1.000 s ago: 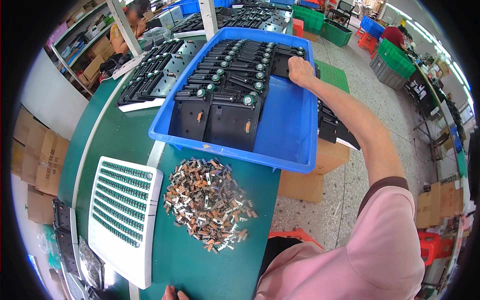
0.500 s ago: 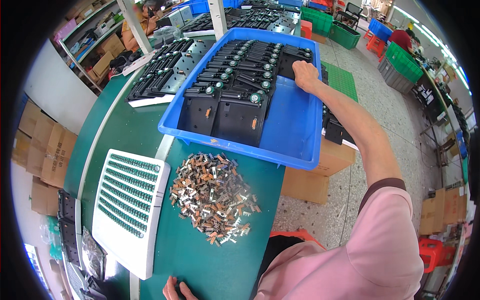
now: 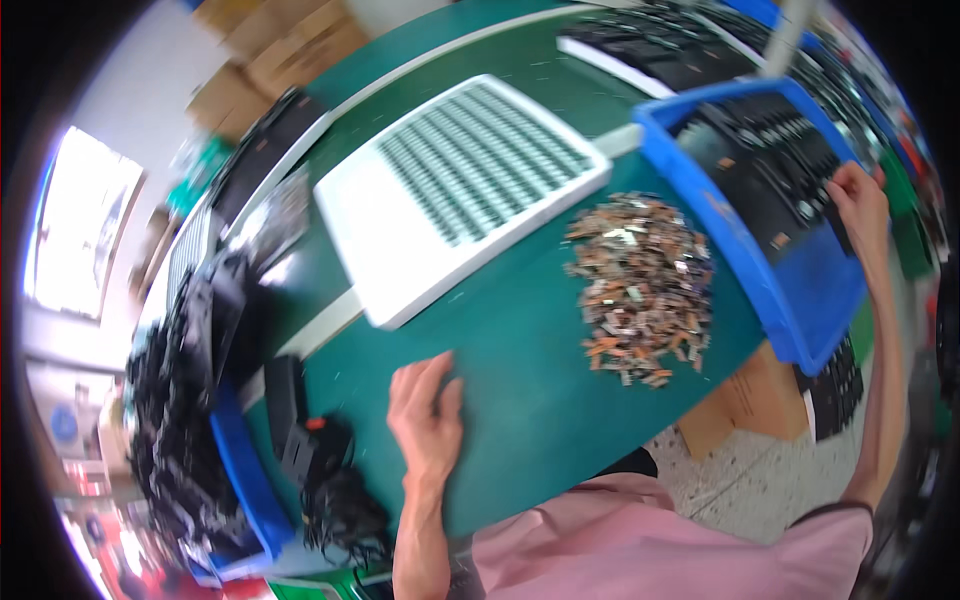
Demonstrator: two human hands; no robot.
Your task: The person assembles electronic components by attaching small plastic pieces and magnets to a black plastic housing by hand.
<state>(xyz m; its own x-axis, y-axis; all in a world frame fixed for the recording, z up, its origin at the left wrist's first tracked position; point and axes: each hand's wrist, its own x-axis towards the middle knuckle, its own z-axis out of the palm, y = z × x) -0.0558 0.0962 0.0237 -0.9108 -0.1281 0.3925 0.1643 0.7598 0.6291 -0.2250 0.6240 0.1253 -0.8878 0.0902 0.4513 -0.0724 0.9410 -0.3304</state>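
At the right of the frame, the right hand (image 3: 860, 200) bends its fingers by the black panels (image 3: 765, 165) that lie in the blue tray (image 3: 697, 210); whether it grips a panel I cannot tell; the left hand (image 3: 425, 415), in the lower middle, is fairly wide and palm down over the green table (image 3: 530, 390), thumb apart from the fingers; right of centre, near the tray, lies a heap of small parts (image 3: 640, 290), orange, dark and silvery; at upper centre a white board (image 3: 365, 230) carries slanting green rows (image 3: 485, 160); at lower left, near the left hand, sits a black device (image 3: 315, 450), cables (image 3: 345, 515) just below it.
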